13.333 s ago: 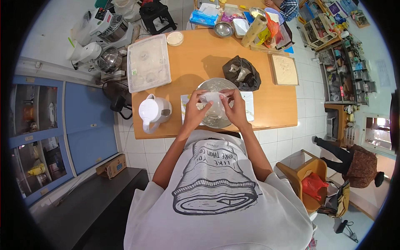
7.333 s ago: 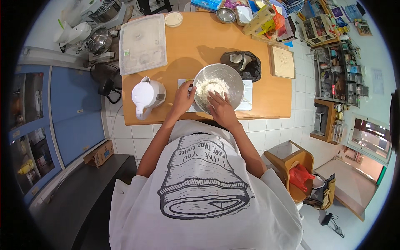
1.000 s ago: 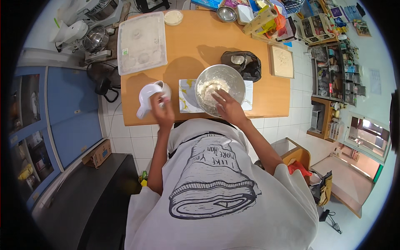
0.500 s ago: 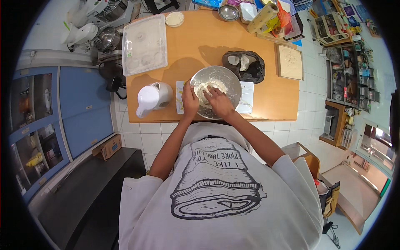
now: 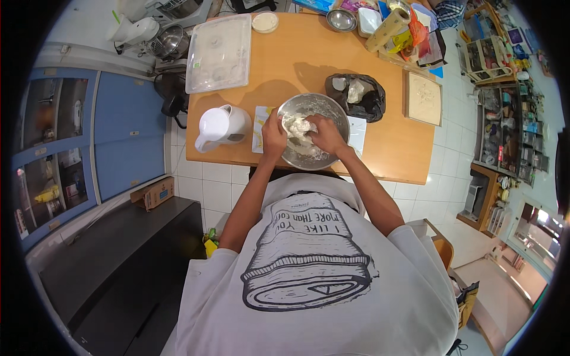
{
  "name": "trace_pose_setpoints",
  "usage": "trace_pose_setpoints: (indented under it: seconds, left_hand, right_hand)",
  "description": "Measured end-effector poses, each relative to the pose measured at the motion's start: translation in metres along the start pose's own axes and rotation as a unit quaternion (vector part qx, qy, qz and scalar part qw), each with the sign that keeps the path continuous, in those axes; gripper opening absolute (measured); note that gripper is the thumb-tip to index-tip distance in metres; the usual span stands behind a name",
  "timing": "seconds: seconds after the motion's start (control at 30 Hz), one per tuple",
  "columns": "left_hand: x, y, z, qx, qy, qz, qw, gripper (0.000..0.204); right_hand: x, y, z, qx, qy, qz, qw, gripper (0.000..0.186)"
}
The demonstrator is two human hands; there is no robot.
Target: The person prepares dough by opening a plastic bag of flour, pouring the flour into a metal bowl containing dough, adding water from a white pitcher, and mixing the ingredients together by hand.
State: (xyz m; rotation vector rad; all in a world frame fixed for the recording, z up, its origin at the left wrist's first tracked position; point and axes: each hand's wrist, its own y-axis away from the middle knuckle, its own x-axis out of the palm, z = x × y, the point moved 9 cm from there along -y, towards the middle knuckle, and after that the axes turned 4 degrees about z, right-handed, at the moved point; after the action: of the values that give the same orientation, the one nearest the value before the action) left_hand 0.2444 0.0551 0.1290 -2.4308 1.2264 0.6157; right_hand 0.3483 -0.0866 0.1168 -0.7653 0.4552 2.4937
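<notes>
A steel mixing bowl [image 5: 341,113] stands near the table's front edge, on a white patterned mat [image 5: 357,132]. Inside it lies a lump of pale, rough dough [image 5: 295,126], with floury smears up the wall. My left hand [image 5: 274,137] is closed on the bowl's left rim. My right hand [image 5: 327,137] reaches in over the right side, its curled fingers gripping the dough's right edge; the fingertips are partly hidden. Just behind the bowl sits a black plastic bag [image 5: 373,102], opened, with white stuff in it.
A white jug [image 5: 224,126] stands left of the bowl. Farther back are a clear lidded box [image 5: 219,53], a round tub [image 5: 265,22] and a small metal bowl [image 5: 341,20]. A square tray of pale dough [image 5: 423,98] sits at the right edge, below packages and a roll [image 5: 388,29].
My right hand has gone from pressing down on the dough with spread fingers to gripping its right side. The dough is now gathered up into a lump. The view has shifted slightly.
</notes>
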Motion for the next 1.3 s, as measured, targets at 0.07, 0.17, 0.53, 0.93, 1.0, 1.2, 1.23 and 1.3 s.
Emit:
trace_pose_setpoints:
  seconds: [0.07,0.17,0.53,0.93,1.0,1.2,1.23,1.3]
  left_hand:
    - [-0.001,0.002,0.005,-0.026,0.001,-0.001,1.000,0.030]
    - [-0.002,0.005,0.003,-0.028,0.014,0.004,0.999,0.030]
    - [-0.006,0.002,-0.001,-0.036,0.025,-0.012,0.999,0.029]
    - [0.000,0.000,0.013,-0.059,0.105,0.000,0.993,0.033]
    - [0.001,0.000,0.017,-0.066,0.146,0.000,0.987,0.036]
    - [0.006,-0.010,0.022,-0.100,0.136,0.057,0.984,0.040]
    - [0.007,-0.013,0.023,-0.108,0.137,0.064,0.983,0.040]
    - [0.010,-0.015,0.026,-0.114,0.138,0.073,0.981,0.040]
  right_hand:
    - [-0.005,0.004,0.005,-0.012,-0.004,0.006,1.000,0.040]
    - [-0.009,0.011,0.010,-0.003,-0.029,0.025,0.999,0.040]
    - [-0.009,0.015,0.019,0.044,0.182,0.019,0.982,0.078]
    - [0.038,0.003,0.038,-0.104,0.219,0.123,0.962,0.092]
    - [0.053,0.005,0.031,-0.124,0.239,0.083,0.960,0.080]
    - [0.038,0.001,0.040,-0.029,0.231,0.254,0.939,0.064]
    - [0.038,0.001,0.039,-0.030,0.232,0.254,0.939,0.064]
    - [0.017,-0.004,0.053,-0.090,0.204,0.095,0.970,0.063]
